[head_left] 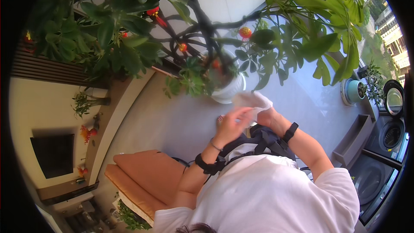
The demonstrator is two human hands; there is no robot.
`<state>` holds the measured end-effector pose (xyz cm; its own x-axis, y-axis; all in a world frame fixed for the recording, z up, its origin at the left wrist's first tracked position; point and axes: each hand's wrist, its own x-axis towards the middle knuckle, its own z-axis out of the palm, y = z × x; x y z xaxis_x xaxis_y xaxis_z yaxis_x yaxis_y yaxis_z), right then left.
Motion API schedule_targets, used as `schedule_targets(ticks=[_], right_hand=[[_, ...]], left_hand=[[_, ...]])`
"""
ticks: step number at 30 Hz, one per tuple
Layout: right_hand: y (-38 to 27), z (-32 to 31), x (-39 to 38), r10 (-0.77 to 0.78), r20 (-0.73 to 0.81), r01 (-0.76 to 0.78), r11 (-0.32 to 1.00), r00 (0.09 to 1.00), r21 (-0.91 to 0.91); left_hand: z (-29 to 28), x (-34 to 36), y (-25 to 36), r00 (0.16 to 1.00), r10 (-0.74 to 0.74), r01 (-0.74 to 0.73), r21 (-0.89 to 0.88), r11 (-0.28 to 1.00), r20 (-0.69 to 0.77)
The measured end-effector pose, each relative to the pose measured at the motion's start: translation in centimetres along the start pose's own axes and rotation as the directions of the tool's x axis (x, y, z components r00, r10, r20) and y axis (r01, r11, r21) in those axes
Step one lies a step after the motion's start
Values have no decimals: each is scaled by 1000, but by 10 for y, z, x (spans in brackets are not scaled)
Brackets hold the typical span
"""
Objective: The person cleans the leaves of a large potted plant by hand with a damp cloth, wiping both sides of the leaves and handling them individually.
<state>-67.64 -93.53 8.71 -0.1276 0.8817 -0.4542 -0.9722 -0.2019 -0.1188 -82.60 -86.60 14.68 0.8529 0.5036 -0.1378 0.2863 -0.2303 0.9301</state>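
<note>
**Both hands on a white cloth beside a potted plant**

As the view looked down over the person's white shirt, we saw both forearms rise from the lower edge and meet in the middle of the picture. The left hand (233, 123) was curled, its fingers closed on the lower edge of a white cloth (252, 101); a thin bracelet and a black wrist strap sat on that forearm. The right hand (268, 116) clenched the same cloth from the other side, so that the fabric bunched up above the two hands; a black band circled the right wrist. We noted that the cloth was held off the floor, just beside a white plant pot (228, 91) and below the lower leaves of the large green plant (207, 39) growing from it. Small red lantern ornaments (245, 32) hung among the branches. The pot stood on a pale grey floor (172, 121). To the person's left lay orange cushions (146, 172), near the lower edge. To the right we saw a small teal pot (354, 90) with a plant, and further right two front-loading machines (390, 136) with round doors.
</note>
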Motion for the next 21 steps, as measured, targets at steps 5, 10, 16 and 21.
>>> schedule_targets(ticks=[5, 10, 16, 21], right_hand=[[-9, -3, 5, -97, 233, 87, 995, 968, 54], [-12, -8, 16, -227, 445, 416, 822, 866, -389], [-8, -17, 41, -199, 576, 609, 288, 793, -739], [6, 7, 49, -316, 725, 727, -138, 611, -673]], left_hand=[[-28, -3, -76, 719, -511, 150, -613, 775, -471], [-31, 22, -87, 665, -419, -76, -615, 785, -618], [-43, 48, -75, 603, -553, -14, -701, 713, -575], [-64, 47, -97, 692, -607, -3, -842, 539, -391]])
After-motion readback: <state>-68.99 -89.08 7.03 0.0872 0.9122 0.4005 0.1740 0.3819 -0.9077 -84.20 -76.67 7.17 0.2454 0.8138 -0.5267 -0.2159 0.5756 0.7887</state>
